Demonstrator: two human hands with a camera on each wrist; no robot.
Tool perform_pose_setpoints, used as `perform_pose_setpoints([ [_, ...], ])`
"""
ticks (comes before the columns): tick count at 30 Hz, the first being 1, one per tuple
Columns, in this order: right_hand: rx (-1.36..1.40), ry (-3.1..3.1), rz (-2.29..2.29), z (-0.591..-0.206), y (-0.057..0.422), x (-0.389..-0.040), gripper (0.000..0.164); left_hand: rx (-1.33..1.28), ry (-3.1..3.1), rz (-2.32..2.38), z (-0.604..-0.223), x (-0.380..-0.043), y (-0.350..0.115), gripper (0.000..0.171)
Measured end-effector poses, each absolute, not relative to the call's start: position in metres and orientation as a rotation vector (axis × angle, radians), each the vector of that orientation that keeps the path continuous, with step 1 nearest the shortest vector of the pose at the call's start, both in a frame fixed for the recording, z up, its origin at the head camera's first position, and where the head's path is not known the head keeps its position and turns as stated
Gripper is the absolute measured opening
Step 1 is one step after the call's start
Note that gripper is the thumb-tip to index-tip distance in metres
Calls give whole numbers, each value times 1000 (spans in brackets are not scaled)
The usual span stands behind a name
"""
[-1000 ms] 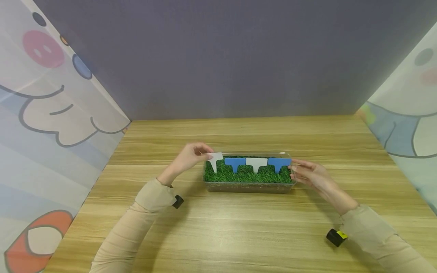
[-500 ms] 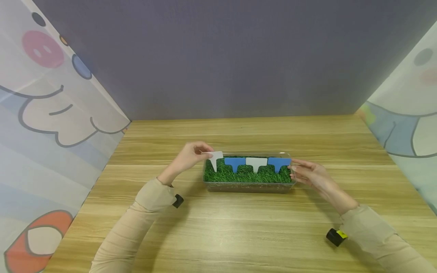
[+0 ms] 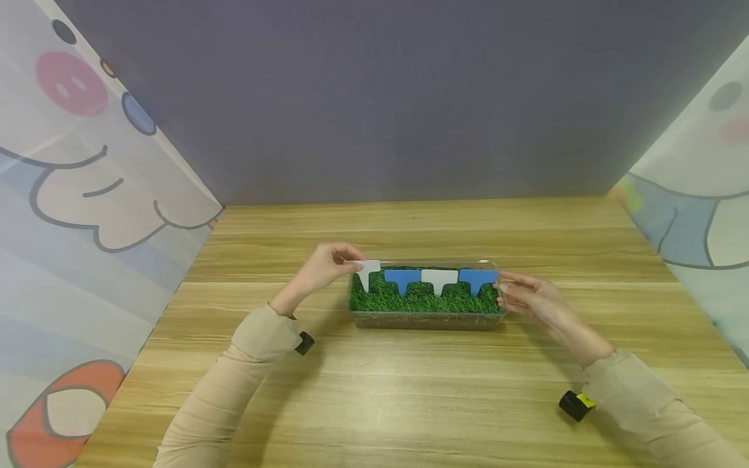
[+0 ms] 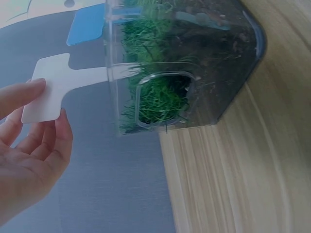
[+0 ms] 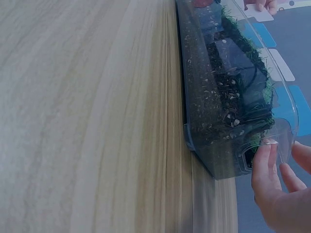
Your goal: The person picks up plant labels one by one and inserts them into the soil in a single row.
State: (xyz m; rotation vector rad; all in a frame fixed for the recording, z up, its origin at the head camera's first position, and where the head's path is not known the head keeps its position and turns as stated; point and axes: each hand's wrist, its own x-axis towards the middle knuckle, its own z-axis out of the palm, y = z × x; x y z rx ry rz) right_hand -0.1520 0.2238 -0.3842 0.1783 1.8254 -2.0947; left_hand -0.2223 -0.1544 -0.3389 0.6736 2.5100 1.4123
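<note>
My left hand pinches the head of a white T-shaped plant label between thumb and fingers. In the left wrist view the label's stem passes inside the clear plastic box and its end is hidden in the artificial grass. My right hand grips the box's right end, fingers at the cutout in its end wall in the right wrist view. More labels stand in a row in the grass: a blue label, a white label and another blue label.
Dark soil with pale bits fills the box below the grass. The box stands on a wood-grain table. A grey panel rises behind the table, with printed cartoon sheets on both sides.
The visible part of the white label's stem in my left hand has become slightly shorter above the grass. My right hand and the box have stayed in place.
</note>
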Motion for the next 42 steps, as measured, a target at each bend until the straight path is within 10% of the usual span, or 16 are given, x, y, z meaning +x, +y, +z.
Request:
perform_pose_setpoints([
  [9,157,1797,-2124,-384,223,-151,31,704,2502,1365,-346,-223,-155,16],
  [42,178,1834,-2082,-382,222,-151,56,753,2525,1321,-359,-220,-152,11],
])
